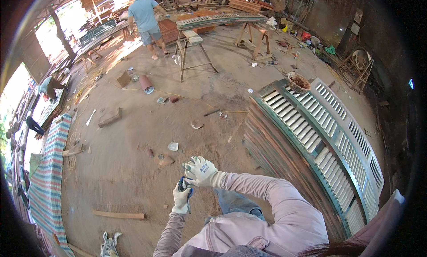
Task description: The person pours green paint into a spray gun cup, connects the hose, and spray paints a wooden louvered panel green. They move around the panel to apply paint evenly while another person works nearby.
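Note:
Both of my hands wear white gloves and meet low in the middle of the head view, above the dirt floor. My left hand (181,200) is closed around a small blue and black hand tool (190,193) whose exact kind I cannot make out. Just above and to its right, my right hand (201,171) has its fingers bent down over the top end of the tool. What lies under those right fingers is hidden. My two hands touch or nearly touch each other.
Louvered shutters (327,168) lie stacked at the right, a bowl (299,82) on their far end. Sawhorses (191,39) carry another shutter. A person (145,21) walks at the back. A striped tarp (50,168) and a wood strip (119,214) lie left.

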A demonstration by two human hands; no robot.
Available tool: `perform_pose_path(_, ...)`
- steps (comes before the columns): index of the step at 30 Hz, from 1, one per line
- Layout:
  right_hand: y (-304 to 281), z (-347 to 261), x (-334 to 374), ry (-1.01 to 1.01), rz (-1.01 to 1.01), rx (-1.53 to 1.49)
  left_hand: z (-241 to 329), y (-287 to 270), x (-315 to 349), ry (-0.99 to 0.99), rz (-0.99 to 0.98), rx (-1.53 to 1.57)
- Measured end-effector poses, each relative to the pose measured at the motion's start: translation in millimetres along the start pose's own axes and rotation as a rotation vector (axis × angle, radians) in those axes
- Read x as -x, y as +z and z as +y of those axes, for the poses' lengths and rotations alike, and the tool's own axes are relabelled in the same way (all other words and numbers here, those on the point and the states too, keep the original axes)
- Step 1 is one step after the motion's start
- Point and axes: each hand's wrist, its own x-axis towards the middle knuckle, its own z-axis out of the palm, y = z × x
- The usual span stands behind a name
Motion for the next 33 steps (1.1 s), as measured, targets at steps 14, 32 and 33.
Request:
perform_pose_path(14,-96,341,-295,-0.188,-0.166,0.296,105,117,-445,0.163,-0.085,-0.05)
perform_pose_path(32,-242,742,-612,-0.205,-0.147,0.404,350,265,-966,0.071,-0.358,-0.463)
perform_pose_path(33,-250,764,-623,-0.16,-0.124,0.404,360,280,-987,0.123,-0.355,-0.441)
